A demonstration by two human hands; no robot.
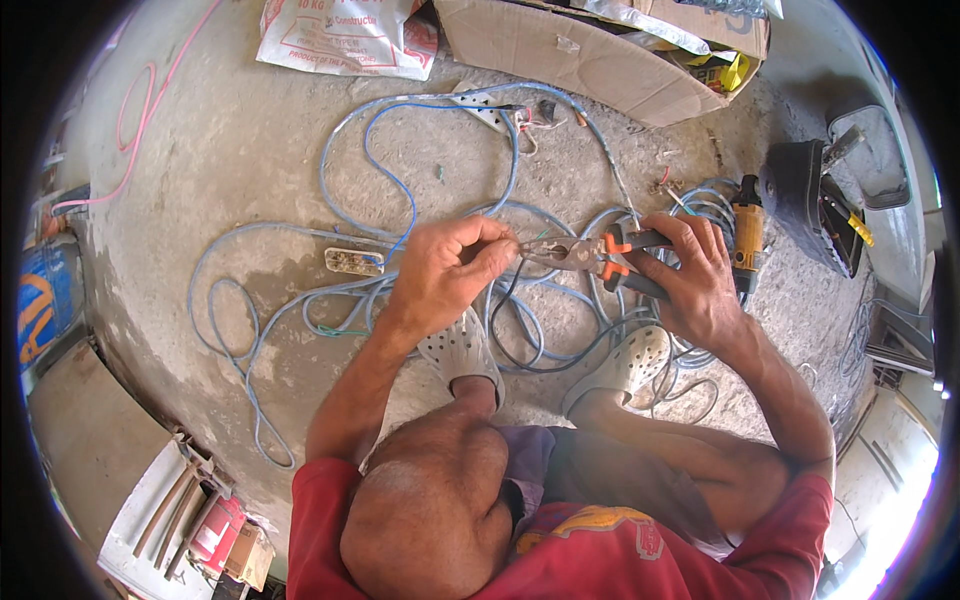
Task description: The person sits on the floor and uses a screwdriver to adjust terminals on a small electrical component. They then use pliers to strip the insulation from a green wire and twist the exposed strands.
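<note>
My right hand (695, 280) is wrapped round the handles of pliers (565, 253) with black and orange grips. Their jaws point left and meet the fingertips of my left hand (448, 268). Thumb and forefinger of that hand pinch the end of a black cable (497, 322), which curves down from the jaws toward the floor. The exact spot between fingertips and jaws is too small to make out. Below and around both hands, long loops of blue-grey cable (245, 228) lie on the concrete floor. A small open outlet box (354, 261) with wires sits left of my left hand.
A white outlet strip (482, 110) lies beyond my hands. Farther back are a cardboard box (590, 60) and a printed sack (345, 38). At the right stand a yellow-and-black power tool (747, 235) and a dark tool bag (805, 205). My clog-clad feet rest among the cable loops.
</note>
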